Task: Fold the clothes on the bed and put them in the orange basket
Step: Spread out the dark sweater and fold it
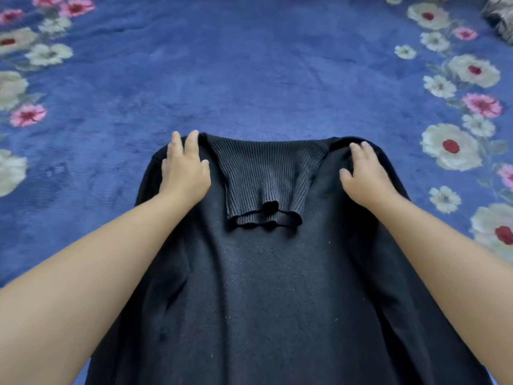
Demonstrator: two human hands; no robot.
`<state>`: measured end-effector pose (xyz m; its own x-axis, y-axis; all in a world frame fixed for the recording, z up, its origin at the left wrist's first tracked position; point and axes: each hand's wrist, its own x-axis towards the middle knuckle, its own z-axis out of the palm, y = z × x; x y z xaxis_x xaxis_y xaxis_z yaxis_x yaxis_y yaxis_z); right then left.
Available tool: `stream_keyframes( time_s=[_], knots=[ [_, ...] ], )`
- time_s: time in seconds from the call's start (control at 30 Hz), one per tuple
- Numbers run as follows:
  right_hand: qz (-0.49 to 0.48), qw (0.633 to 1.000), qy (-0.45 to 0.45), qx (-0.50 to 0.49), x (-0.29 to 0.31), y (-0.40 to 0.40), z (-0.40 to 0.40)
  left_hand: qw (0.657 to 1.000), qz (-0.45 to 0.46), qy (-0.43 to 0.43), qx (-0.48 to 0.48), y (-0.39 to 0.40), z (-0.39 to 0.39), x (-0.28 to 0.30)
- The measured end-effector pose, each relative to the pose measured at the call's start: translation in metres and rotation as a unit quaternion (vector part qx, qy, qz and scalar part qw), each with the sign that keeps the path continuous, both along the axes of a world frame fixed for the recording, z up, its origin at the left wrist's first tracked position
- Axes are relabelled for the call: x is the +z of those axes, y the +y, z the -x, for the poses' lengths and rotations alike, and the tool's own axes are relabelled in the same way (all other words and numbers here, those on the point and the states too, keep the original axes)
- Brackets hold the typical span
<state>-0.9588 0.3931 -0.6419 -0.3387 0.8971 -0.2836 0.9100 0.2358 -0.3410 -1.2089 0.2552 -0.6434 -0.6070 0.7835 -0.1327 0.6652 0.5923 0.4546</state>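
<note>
Sweater body: the black sweater [266, 287] lies flat on the bed, its lower part running out of the bottom of the view, its shoulders at the far end; both bare forearms reach over it from the near corners.
Folded sides: along each long edge of the sweater a dark layer of fabric lies turned inward over the body.
Ribbed collar: the ribbed collar [263, 179] is folded toward the viewer onto the sweater's chest, between the two hands, its wavy hem nearest the camera.
Left hand: the left hand [184, 168] rests palm down on the sweater's left shoulder, fingers straight and spread, fingertips at the far edge of the fabric.
Right hand: the right hand [363, 176] lies on the sweater's right shoulder, fingers slightly bent into the cloth; whether it pinches the fabric I cannot tell.
Bedspread: the blue bedspread [249, 73] with pink and white flowers extends beyond and to both sides of the sweater.
Far corner: a grey patterned cloth [501, 15] sits well beyond the sweater's right shoulder.
</note>
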Motion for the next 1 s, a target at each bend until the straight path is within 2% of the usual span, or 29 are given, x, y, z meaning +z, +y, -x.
stream_keyframes(
  time_s=[0.07,0.13,0.23,0.3,0.33,0.4,0.53,0.67,0.77,0.87,0.93,1.0],
  knots=[
    [-0.064,0.998,-0.003,0.028,-0.014,-0.018,-0.002,0.997,-0.051,0.036,-0.051,-0.009,-0.010,-0.012],
    [-0.136,0.986,0.036,0.083,-0.025,-0.028,-0.001,0.993,-0.077,0.016,-0.089,-0.015,-0.018,-0.019],
    [-0.228,0.931,0.067,0.275,-0.035,-0.026,0.002,0.981,-0.026,0.044,-0.189,-0.020,-0.024,-0.037],
    [-0.235,0.890,0.065,0.384,-0.033,-0.029,0.011,0.976,0.000,0.026,-0.215,-0.023,-0.021,-0.049],
    [-0.232,0.873,0.061,0.425,-0.030,-0.029,0.013,0.979,-0.021,-0.006,-0.204,-0.025,-0.018,-0.050],
    [-0.218,0.862,0.046,0.454,-0.028,-0.030,0.009,0.980,-0.065,-0.064,-0.176,-0.028,-0.014,-0.051],
    [-0.194,0.896,0.032,0.398,-0.032,-0.034,-0.013,0.979,-0.085,-0.119,-0.139,-0.026,-0.011,-0.052],
    [-0.163,0.926,0.018,0.340,-0.053,-0.050,-0.017,0.977,-0.105,-0.127,-0.133,-0.023,-0.005,-0.064],
    [-0.142,0.950,0.074,0.268,-0.058,-0.064,-0.018,0.976,-0.111,-0.126,-0.137,-0.021,-0.002,-0.068],
    [-0.128,0.972,0.118,0.158,-0.048,-0.066,-0.018,0.972,-0.098,-0.151,-0.152,-0.019,-0.003,-0.065],
    [-0.106,0.978,0.129,0.126,-0.047,-0.068,-0.017,0.971,-0.071,-0.164,-0.159,-0.019,-0.003,-0.057],
    [-0.098,0.977,0.131,0.139,-0.050,-0.070,-0.016,0.971,-0.026,-0.133,-0.195,-0.026,-0.008,-0.052]
  ],
)
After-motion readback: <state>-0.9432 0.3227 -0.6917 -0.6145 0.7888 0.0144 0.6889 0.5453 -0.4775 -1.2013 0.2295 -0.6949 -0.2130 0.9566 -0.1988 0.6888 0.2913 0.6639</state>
